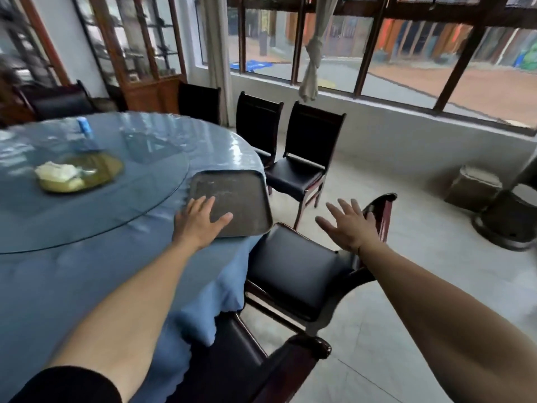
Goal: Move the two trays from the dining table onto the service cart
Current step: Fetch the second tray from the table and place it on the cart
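Grey metal, scuffed and dull: one tray [229, 199] lies at the near right edge of the table [87, 271], its right corner jutting a little past the blue cloth. I can make out only this one tray, and no cart shows anywhere in view. My left hand [200, 223] lies flat on the tray's near left corner, fingers spread, thumb out across the surface; it grips nothing, only rests there. My right hand [350, 225] hangs in the air off the tray's right side, fingers wide and empty, above a chair [293, 269] and in front of that chair's red-brown backrest.

Much is soft with blur. On the glass turntable [96, 199] sits a yellowish dish [81, 175] with something pale heaped on it; I cannot tell what it is. Behind it stands a small blue thing [84, 128], too smeared to name. The table runs off the left edge of view.

That chair is pushed in close under the tray's corner, touching the hanging cloth. Another chair back [293, 362] rises at the bottom, nearest me. Two more chairs [305, 158] stand beyond the tray by the window wall [406, 132]. A dark bin [511, 219] is cut off at the right.
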Available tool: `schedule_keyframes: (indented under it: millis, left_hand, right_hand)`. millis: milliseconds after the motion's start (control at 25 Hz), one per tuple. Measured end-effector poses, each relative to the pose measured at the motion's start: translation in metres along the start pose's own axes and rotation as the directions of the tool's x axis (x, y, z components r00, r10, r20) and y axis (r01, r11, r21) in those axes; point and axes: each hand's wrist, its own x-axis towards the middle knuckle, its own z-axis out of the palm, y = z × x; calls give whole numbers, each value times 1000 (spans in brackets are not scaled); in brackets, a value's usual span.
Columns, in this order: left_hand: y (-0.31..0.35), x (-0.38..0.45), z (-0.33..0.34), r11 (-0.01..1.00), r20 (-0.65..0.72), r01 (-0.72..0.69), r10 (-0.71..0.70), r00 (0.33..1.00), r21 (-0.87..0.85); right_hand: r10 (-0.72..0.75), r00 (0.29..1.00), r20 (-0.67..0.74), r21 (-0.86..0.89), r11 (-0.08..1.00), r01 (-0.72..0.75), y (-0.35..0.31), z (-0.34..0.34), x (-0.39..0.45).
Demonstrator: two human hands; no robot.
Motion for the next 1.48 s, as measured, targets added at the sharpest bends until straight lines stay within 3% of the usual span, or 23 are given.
schedule_keyframes:
  millis: [320, 720, 1080, 1360, 1480]
  left_hand:
    - [-71, 18, 3, 979, -22, 204, -204, 979, 17]
    - [-68, 95, 49, 923, 50, 383, -384, 922, 30]
    - [-91, 192, 109, 881, 140, 470, -472, 870, 52]
    - [-142, 256, 162, 801, 234, 598, -577, 782, -22]
    - [-158, 285, 179, 766, 254, 639, -605, 755, -76]
  right_hand:
    - [-147, 987, 66, 34, 989, 145, -62, 36, 79]
    - [-239, 958, 159, 61, 971, 232, -72, 88, 214]
    - [-209, 949, 237, 23, 978, 209, -79, 153, 322]
    - [-196, 929, 315, 176, 974, 146, -112, 222, 401]
    - [-147, 930, 336, 316, 948, 35, -126, 248, 424]
